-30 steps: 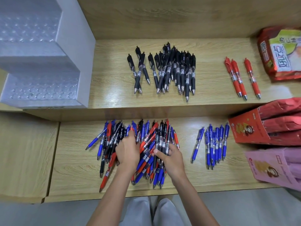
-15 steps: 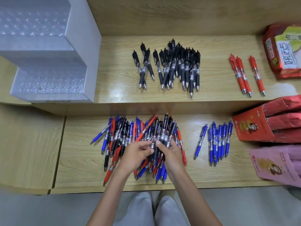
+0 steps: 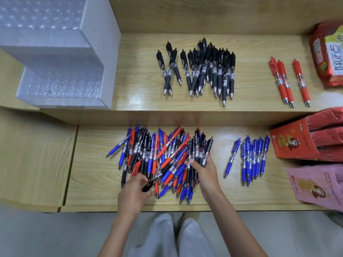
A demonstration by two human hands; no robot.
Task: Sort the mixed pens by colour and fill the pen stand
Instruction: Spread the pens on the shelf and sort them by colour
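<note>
Left hand [image 3: 133, 194] has drawn back, fingers [image 3: 141, 180] pinching seemingly a black pen [image 3: 148, 186]; right hand [image 3: 206, 172] grips several black pens [image 3: 198, 153].

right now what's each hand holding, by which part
Left hand pinches a black pen by one end; right hand grips black pens by their lower barrels.

the mixed pile [image 3: 159, 156] of blue, red and black pens lies on the lower wooden surface [image 3: 92, 173]. at its near left edge the left grip [image 3: 135, 193] pinches one black pen [image 3: 147, 186]. at its right edge the right grip [image 3: 204, 171] clasps a bunch of pens [image 3: 197, 149]. right of the pile lie the sorted blue pens [image 3: 252, 158]. beyond it, on the raised step, lie the sorted black pens [image 3: 204, 71], with three red pens [image 3: 285, 82] farther right and the white pen stand [image 3: 55, 52] farther left.
</note>
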